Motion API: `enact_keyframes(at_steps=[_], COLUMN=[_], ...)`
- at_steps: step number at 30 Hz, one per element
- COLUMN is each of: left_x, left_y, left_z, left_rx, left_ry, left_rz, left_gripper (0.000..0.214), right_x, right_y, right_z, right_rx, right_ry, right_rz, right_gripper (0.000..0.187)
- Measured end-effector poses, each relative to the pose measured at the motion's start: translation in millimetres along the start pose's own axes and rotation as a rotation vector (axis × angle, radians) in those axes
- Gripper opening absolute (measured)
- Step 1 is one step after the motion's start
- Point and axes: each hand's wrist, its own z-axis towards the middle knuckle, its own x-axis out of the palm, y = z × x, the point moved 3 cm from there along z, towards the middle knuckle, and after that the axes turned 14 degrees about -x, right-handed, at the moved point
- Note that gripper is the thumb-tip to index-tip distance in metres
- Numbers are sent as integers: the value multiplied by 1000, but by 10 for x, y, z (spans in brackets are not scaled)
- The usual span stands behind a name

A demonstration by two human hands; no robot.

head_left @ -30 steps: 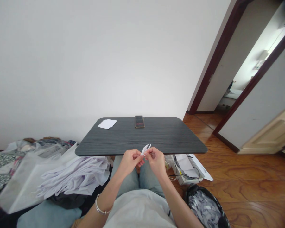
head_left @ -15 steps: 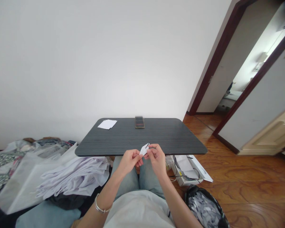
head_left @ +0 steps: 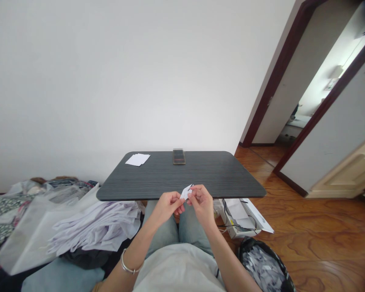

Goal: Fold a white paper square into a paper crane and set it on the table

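Observation:
A small folded piece of white paper [head_left: 186, 192] is held up between both hands, just at the near edge of the dark table [head_left: 158, 176]. My left hand [head_left: 169, 206] pinches its lower left side between thumb and fingers. On the right side, my right hand [head_left: 200, 202] grips the paper, thumb below and fingertips above. Dark gaps show at the paper's upper right, near my right fingertips; I cannot tell if they are folds or something thin. White paper sheets [head_left: 137, 159] lie in a loose stack at the table's far left.
A small clear holder [head_left: 179, 157] stands at the table's back middle. Piled clothes [head_left: 100, 227] lie on the left. Below right are a white box [head_left: 241, 221] with cables and a black-lined bin [head_left: 263, 263] of paper scraps. A doorway opens at right.
The folded paper has turned slightly, and my right fingers have shifted a little along its upper right edge. Both hands otherwise stay in place.

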Motion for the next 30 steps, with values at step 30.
enact_keyframes(at_steps=[30], left_x=[49], left_y=[-34], left_z=[-46], left_rx=[43], left_ry=[46], left_rz=[54], left_gripper=[37], right_x=[-73], right_y=[27], right_z=[65], right_rx=[-76], right_ry=[-7], right_rz=[175], right_gripper=[16])
